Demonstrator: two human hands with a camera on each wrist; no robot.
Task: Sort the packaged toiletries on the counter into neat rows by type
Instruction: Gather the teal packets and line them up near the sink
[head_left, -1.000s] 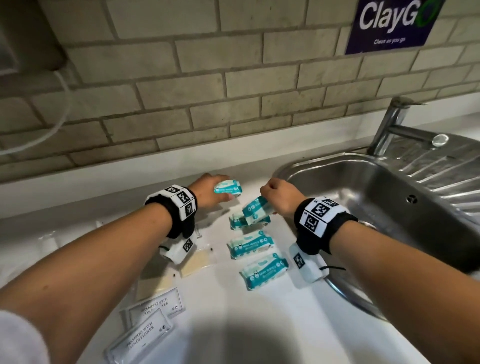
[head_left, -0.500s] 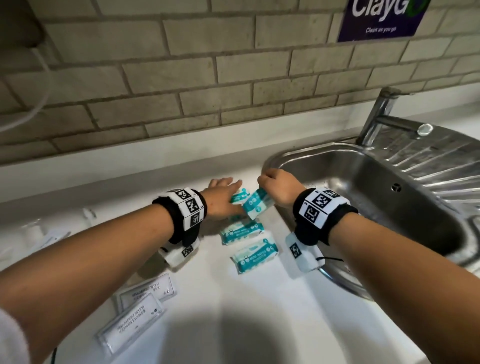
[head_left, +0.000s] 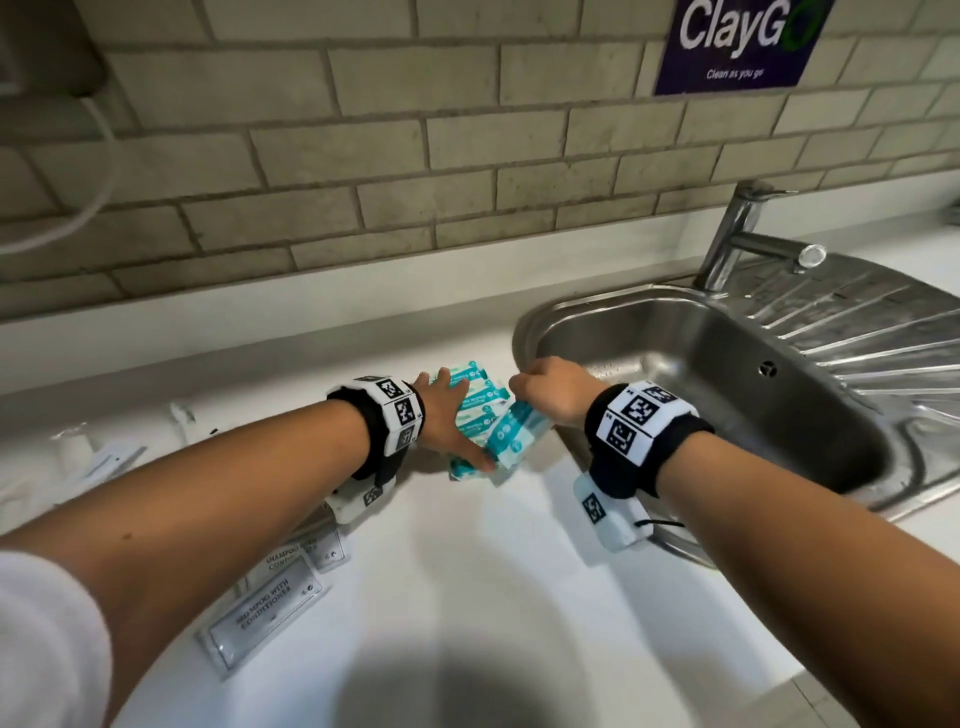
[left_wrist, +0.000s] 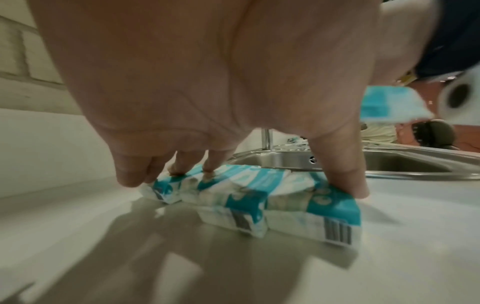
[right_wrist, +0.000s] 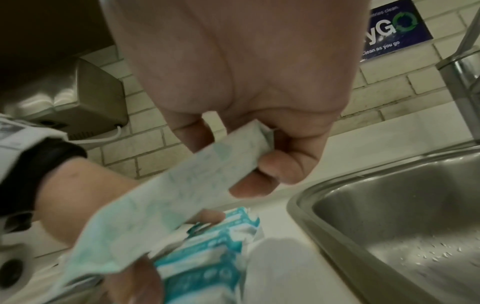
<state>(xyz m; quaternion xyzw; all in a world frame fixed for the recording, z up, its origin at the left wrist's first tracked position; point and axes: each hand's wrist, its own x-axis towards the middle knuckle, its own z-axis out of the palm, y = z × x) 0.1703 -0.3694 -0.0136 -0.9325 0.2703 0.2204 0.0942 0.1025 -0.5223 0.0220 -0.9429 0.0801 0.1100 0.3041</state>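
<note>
The left hand (head_left: 445, 415) presses spread fingers on three teal wipe packs (left_wrist: 259, 197); the right hand (head_left: 553, 392) pinches a fourth pack (head_left: 514, 434); two shampoo sachets (head_left: 265, 608) lie on the bench (head_left: 493, 597).

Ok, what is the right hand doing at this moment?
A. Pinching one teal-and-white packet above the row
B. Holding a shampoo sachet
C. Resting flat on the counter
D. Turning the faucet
A: the right hand pinches a teal-and-white packet in the air above the row of packets under the left hand.

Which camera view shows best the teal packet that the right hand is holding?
The right wrist view: the held packet fills the frame, gripped at one end by the right hand. The head view shows it small and partly covered by the hand. The left wrist view shows one blurred end.
</note>
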